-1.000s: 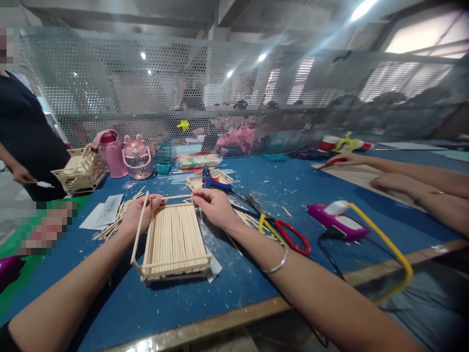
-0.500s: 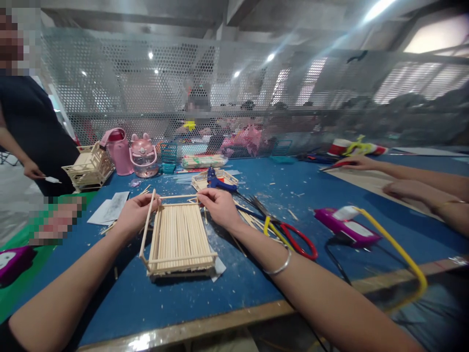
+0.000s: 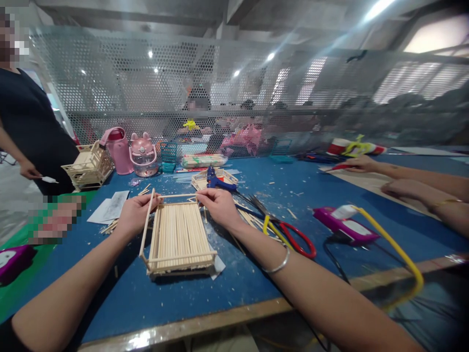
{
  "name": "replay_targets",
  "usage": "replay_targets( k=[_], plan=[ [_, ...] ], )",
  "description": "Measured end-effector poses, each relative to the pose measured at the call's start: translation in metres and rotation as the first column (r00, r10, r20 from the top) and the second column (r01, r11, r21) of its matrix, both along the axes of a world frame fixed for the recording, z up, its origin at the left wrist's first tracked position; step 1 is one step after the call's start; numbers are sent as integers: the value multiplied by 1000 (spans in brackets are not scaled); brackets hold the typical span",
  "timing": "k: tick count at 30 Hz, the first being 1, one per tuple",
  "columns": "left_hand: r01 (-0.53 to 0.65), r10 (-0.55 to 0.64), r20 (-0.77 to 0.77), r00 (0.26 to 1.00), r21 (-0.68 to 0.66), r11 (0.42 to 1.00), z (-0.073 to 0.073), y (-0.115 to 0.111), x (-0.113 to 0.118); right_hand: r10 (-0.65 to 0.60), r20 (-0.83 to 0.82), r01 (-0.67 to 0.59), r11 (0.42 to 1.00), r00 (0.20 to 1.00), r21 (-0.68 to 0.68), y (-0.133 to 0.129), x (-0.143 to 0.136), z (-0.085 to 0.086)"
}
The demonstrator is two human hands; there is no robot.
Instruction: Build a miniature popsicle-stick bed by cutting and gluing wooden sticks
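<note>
A small rectangular frame (image 3: 179,234) built of thin wooden sticks lies on the blue table, with a floor of sticks side by side and low rails at its left and front. Along its far side runs a thin wooden stick (image 3: 179,196). My right hand (image 3: 220,206) pinches the right end of that stick at the far right corner. My left hand (image 3: 136,213) is closed at the stick's other end, by the far left corner; its fingertips are partly hidden behind the raised left rail. A scrap of white paper (image 3: 219,266) sticks out under the front right corner.
Behind my right hand lies a blue glue gun (image 3: 218,182). Red-handled scissors (image 3: 300,239) and a purple device (image 3: 346,226) with a yellow tube sit to the right. A co-worker's hands (image 3: 366,166) rest over brown paper. Pink bottles (image 3: 120,151) and a stick model (image 3: 88,166) stand far left.
Both my hands stay almost still at the far stick. The co-worker's hand at the right shifts slightly, and the person standing at the left moves a little leftward.
</note>
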State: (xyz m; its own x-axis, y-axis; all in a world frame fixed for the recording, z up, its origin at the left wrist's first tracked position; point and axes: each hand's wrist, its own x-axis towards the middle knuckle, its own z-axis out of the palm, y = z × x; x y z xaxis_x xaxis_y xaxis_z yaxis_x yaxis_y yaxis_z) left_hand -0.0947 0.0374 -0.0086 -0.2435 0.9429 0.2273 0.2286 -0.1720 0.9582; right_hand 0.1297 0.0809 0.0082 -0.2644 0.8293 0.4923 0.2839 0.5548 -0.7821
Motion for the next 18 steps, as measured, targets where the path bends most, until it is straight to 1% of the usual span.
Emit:
replay_targets(
  k=[7, 13, 16, 18],
  plan=[
    [23, -23, -48, 999, -4, 1000, -1, 1, -3, 20, 1, -20, 999, 1000, -38, 0, 1, -1],
    [-11, 9, -155, 988, -13, 1000, 5, -5, -1, 58, -71, -66, 992, 996, -110, -1, 4, -3],
    [-22, 19, -140, 990, -18, 1000, 9, -8, 3, 71, -113, -82, 992, 991, -95, 0, 3, -4],
    [-22, 20, -123, 992, -17, 1000, 10, -9, 4, 78, -103, -86, 994, 992, -70, 0, 3, -4]
  ],
)
